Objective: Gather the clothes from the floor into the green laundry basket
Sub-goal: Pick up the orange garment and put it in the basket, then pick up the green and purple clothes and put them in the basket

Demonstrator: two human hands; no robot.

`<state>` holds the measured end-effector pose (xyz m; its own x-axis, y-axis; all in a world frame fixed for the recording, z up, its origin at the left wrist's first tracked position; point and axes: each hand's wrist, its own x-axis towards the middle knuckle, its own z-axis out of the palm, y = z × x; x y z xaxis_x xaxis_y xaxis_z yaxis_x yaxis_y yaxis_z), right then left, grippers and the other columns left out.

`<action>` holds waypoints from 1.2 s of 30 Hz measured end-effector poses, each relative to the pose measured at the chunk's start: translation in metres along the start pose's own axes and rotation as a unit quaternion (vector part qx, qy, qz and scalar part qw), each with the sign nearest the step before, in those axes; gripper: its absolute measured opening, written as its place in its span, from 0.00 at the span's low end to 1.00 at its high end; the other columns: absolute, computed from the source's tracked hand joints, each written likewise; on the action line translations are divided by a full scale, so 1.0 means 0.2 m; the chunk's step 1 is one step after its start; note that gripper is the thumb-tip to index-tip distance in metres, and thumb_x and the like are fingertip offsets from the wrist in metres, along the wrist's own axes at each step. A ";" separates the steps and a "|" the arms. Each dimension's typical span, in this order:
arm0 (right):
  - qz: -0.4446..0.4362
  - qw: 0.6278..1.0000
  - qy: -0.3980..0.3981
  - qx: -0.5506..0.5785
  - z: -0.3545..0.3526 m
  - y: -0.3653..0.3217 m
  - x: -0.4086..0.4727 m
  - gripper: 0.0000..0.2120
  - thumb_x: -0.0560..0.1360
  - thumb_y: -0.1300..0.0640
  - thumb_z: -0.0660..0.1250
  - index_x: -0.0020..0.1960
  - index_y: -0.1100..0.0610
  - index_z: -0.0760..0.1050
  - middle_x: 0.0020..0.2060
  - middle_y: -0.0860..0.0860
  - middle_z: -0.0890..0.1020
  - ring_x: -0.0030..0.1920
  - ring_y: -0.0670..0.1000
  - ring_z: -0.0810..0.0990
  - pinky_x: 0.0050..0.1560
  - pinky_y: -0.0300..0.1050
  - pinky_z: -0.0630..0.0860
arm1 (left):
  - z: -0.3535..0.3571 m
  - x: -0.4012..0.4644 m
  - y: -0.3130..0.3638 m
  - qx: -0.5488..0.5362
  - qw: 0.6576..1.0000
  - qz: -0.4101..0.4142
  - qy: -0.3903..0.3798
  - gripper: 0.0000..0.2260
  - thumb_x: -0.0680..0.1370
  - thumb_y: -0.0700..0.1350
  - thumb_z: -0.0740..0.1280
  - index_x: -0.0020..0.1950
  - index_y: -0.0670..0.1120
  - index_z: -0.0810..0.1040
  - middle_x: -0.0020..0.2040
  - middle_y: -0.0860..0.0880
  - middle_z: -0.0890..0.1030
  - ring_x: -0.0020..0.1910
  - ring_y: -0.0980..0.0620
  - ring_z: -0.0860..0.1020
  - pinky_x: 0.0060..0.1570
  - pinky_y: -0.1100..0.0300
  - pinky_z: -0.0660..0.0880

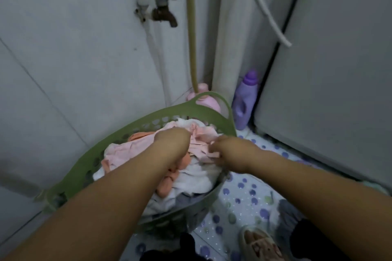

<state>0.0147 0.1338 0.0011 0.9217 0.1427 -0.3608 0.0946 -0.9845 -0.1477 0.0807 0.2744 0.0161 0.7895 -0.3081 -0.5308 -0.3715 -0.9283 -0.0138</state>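
1. In the upper left of the frame, one metal tap (pixel 164 7) sits on the grey wall; no writing can be read on it.
2. One green laundry basket (pixel 118 133) stands on the dotted floor (pixel 244 193) at the centre, filled with pink, orange and white clothes (pixel 127 152).
3. The left hand (pixel 172 142) is pressed down into the clothes; I cannot tell whether its fingers are closed.
4. The right hand (pixel 230 152) pinches a pale pink garment (pixel 201 144) over the basket.
5. Two bottles stand behind: one pink bottle (pixel 206 101), one purple bottle (pixel 245 101); no labels are readable.
6. At lower right, one slipper (pixel 258 243) and one grey cloth (pixel 288 216) lie on the floor.
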 end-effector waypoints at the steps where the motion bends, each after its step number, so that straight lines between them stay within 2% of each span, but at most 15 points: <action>1: 0.020 1.000 0.007 0.008 -0.03 0.04 -0.08 0.18 0.74 0.51 0.65 0.64 0.49 0.72 0.64 0.54 0.73 0.63 0.57 0.73 0.61 0.51 0.73 | -0.02 -0.02 0.07 0.006 0.997 0.033 0.070 0.15 0.74 0.43 0.66 0.61 0.48 0.75 0.62 0.45 0.77 0.59 0.43 0.76 0.56 0.52 0.73; 3: 0.060 0.998 0.009 0.005 -0.08 0.14 -0.26 0.26 0.74 0.52 0.66 0.70 0.51 0.66 0.68 0.55 0.70 0.66 0.57 0.71 0.65 0.48 0.69 | -0.05 -0.08 0.22 -0.042 0.985 0.084 0.145 0.15 0.75 0.46 0.66 0.62 0.48 0.76 0.63 0.44 0.77 0.62 0.43 0.76 0.59 0.51 0.73; 5: 0.116 0.993 -0.001 0.001 -0.10 0.23 -0.42 0.31 0.75 0.51 0.66 0.74 0.52 0.59 0.71 0.54 0.67 0.69 0.56 0.69 0.66 0.46 0.66 | -0.06 -0.15 0.39 -0.056 0.974 0.137 0.170 0.15 0.76 0.47 0.66 0.62 0.47 0.76 0.62 0.43 0.78 0.61 0.42 0.76 0.58 0.52 0.73; 7: 0.175 0.984 0.005 0.017 -0.09 0.33 -0.61 0.32 0.75 0.49 0.67 0.74 0.52 0.58 0.70 0.55 0.68 0.68 0.57 0.69 0.66 0.48 0.67 | -0.05 -0.24 0.60 -0.045 0.962 0.195 0.183 0.15 0.76 0.48 0.65 0.62 0.47 0.75 0.63 0.44 0.77 0.62 0.42 0.76 0.57 0.53 0.73; 13: 0.280 0.958 0.042 0.050 -0.03 0.63 -1.07 0.31 0.75 0.50 0.66 0.74 0.52 0.59 0.71 0.55 0.66 0.69 0.57 0.68 0.66 0.46 0.66 | 0.03 -0.41 1.07 -0.052 0.949 0.270 0.155 0.16 0.76 0.49 0.66 0.63 0.47 0.75 0.63 0.46 0.77 0.62 0.44 0.76 0.60 0.53 0.74; 17: 0.324 0.941 0.043 0.084 0.04 0.83 -1.23 0.31 0.74 0.51 0.68 0.74 0.52 0.60 0.72 0.54 0.66 0.70 0.57 0.68 0.68 0.47 0.66 | 0.09 -0.45 1.25 -0.039 0.947 0.295 0.119 0.16 0.77 0.48 0.65 0.64 0.49 0.74 0.62 0.47 0.78 0.57 0.45 0.78 0.57 0.55 0.76; 22: 0.344 0.933 0.022 0.105 0.21 1.06 -1.30 0.28 0.75 0.53 0.68 0.72 0.54 0.64 0.70 0.56 0.70 0.67 0.58 0.70 0.65 0.47 0.68 | 0.27 -0.37 1.44 -0.044 0.948 0.310 0.062 0.17 0.77 0.50 0.65 0.66 0.50 0.74 0.61 0.46 0.78 0.60 0.46 0.76 0.58 0.55 0.74; 27: 0.358 0.923 0.003 0.141 0.61 1.23 -1.26 0.25 0.76 0.52 0.65 0.71 0.52 0.66 0.70 0.56 0.69 0.68 0.56 0.69 0.65 0.44 0.67 | 0.51 -0.28 1.55 -0.075 0.952 0.296 -0.009 0.17 0.78 0.49 0.65 0.67 0.49 0.73 0.66 0.45 0.74 0.64 0.46 0.73 0.61 0.55 0.73; 30: 0.401 0.896 -0.009 0.192 0.93 1.32 -1.19 0.25 0.75 0.52 0.64 0.71 0.49 0.66 0.69 0.58 0.66 0.69 0.59 0.67 0.68 0.49 0.67 | 0.65 -0.24 1.62 -0.103 0.953 0.283 -0.037 0.18 0.77 0.48 0.66 0.67 0.47 0.73 0.65 0.44 0.75 0.63 0.45 0.74 0.59 0.56 0.72; 32: 0.434 0.873 -0.034 0.222 1.11 1.36 -1.15 0.25 0.76 0.53 0.62 0.72 0.47 0.63 0.72 0.58 0.60 0.73 0.61 0.59 0.72 0.54 0.62 | 0.73 -0.23 1.67 -0.129 0.954 0.268 -0.044 0.18 0.77 0.46 0.66 0.67 0.47 0.73 0.64 0.43 0.75 0.62 0.45 0.75 0.60 0.57 0.73; 34: 0.447 0.861 -0.074 0.232 1.20 1.39 -1.13 0.26 0.78 0.56 0.59 0.75 0.50 0.58 0.76 0.57 0.52 0.76 0.61 0.49 0.74 0.57 0.54 | 0.82 -0.23 1.70 -0.149 0.954 0.255 -0.058 0.19 0.76 0.45 0.67 0.67 0.48 0.72 0.64 0.44 0.76 0.62 0.46 0.75 0.61 0.58 0.73; 35: 0.444 0.862 -0.083 0.232 1.23 1.40 -1.12 0.26 0.78 0.57 0.58 0.75 0.54 0.58 0.76 0.57 0.52 0.76 0.61 0.49 0.74 0.57 0.54 | 0.88 -0.23 1.71 -0.156 0.952 0.254 -0.064 0.19 0.76 0.43 0.67 0.67 0.47 0.73 0.64 0.45 0.76 0.63 0.47 0.75 0.61 0.59 0.72; 36: 0.435 0.867 -0.077 0.232 1.23 1.41 -1.12 0.23 0.78 0.58 0.58 0.73 0.58 0.61 0.74 0.58 0.58 0.75 0.60 0.55 0.72 0.55 0.58 | 0.92 -0.23 1.72 -0.161 0.952 0.252 -0.065 0.19 0.76 0.42 0.67 0.66 0.47 0.73 0.64 0.45 0.77 0.62 0.47 0.75 0.60 0.60 0.72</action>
<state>-0.2581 -0.1502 -0.1869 0.5038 -0.5867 -0.6340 -0.8053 -0.5846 -0.0990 -0.1733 0.0080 -0.1203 0.4760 -0.7217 -0.5025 -0.5014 -0.6922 0.5191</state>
